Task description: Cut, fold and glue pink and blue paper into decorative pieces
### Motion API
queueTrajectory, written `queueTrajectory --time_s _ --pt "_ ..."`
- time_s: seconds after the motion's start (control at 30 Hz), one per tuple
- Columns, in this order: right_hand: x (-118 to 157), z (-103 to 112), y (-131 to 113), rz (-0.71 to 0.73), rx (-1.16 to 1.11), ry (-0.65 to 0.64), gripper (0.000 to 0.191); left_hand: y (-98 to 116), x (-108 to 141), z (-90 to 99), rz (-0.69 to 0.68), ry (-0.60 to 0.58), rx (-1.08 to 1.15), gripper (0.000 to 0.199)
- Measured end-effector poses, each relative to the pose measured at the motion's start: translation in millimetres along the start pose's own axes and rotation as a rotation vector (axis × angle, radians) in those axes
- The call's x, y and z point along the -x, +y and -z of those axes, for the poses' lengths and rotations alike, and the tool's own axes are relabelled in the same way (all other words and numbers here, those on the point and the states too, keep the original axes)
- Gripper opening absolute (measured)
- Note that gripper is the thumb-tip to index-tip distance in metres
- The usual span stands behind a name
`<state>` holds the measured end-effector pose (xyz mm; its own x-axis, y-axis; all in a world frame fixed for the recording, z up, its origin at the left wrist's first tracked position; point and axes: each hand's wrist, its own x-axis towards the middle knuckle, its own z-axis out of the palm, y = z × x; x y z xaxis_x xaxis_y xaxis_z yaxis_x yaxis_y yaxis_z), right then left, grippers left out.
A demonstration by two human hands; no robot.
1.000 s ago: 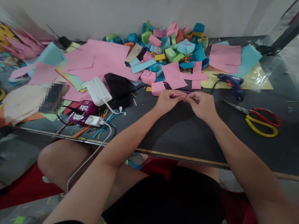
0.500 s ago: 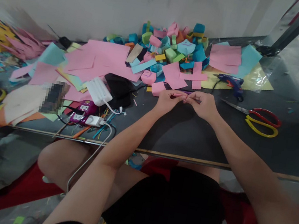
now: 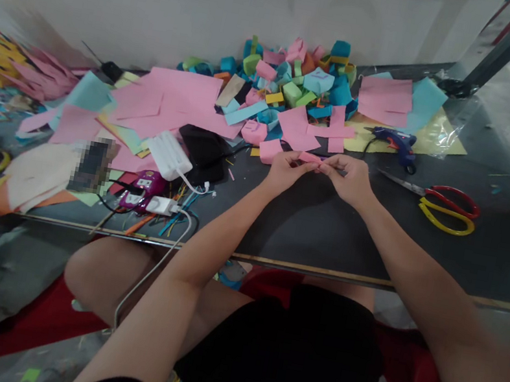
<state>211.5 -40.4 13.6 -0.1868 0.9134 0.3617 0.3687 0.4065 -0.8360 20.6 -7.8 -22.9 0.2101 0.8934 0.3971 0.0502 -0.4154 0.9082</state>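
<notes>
Between my two hands is a small folded piece of pink paper (image 3: 310, 158), held just above the dark table. My left hand (image 3: 284, 171) pinches its left part between thumb and fingers. My right hand (image 3: 349, 176) is closed on its right end, with the fingertips nearly meeting the left ones. Fingers cover much of the paper, so its full shape is hidden. Just left of my left hand lies a pink paper box (image 3: 270, 151). Beyond the hands are cut pink paper pieces (image 3: 298, 127) and a cross-shaped pink cutout (image 3: 336, 124).
Folded paper boxes (image 3: 292, 92) are heaped against the wall. A blue glue gun (image 3: 395, 140) and scissors (image 3: 450, 206) with red and yellow handles lie to the right. Leftward are pink sheets (image 3: 184, 89), a white power bank (image 3: 168, 155) and a purple power strip (image 3: 144, 190) with cables.
The pink paper between my fingers has turned slightly, and more of its upper face shows. Both hands stay in nearly the same place.
</notes>
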Motion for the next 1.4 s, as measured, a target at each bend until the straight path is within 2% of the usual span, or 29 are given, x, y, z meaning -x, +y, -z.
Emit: queueTrajectory --time_s 0.13,0.43,0.63,0.8,0.93,1.1,1.3,1.4 --pt "1.3 -0.7 -1.2 0.009 0.003 0.001 0.023 4.3 0.1 -1.5 -0.017 -0.011 -0.007 0.015" --pt "2.4 -0.2 -2.2 0.053 0.083 -0.002 0.017 7.3 -1.3 5.0 -0.044 -0.067 -0.028 0.016" --pt "2.3 -0.5 -3.8 0.035 0.175 -0.022 0.014 3.0 -0.3 1.7 -0.018 -0.016 -0.048 0.006" --pt "1.7 -0.3 -3.1 0.024 0.258 -0.041 0.016 3.9 1.3 -0.8 -0.002 0.03 -0.095 0.003" --pt "1.1 1.1 -3.1 0.051 0.346 -0.076 0.013 4.5 2.5 -2.0 0.005 0.021 -0.109 0.005" --pt "1.1 1.3 0.7 0.047 0.269 -0.073 0.019 5.2 3.7 -3.1 -0.029 -0.001 -0.143 0.004" --pt "1.8 -1.3 3.8 0.027 0.224 -0.057 0.027 12.7 2.9 3.9 -0.079 -0.038 -0.217 0.005" --pt "3.7 -1.7 1.1 0.039 0.213 -0.094 0.027 9.7 1.8 6.0 -0.081 -0.089 -0.164 0.011"
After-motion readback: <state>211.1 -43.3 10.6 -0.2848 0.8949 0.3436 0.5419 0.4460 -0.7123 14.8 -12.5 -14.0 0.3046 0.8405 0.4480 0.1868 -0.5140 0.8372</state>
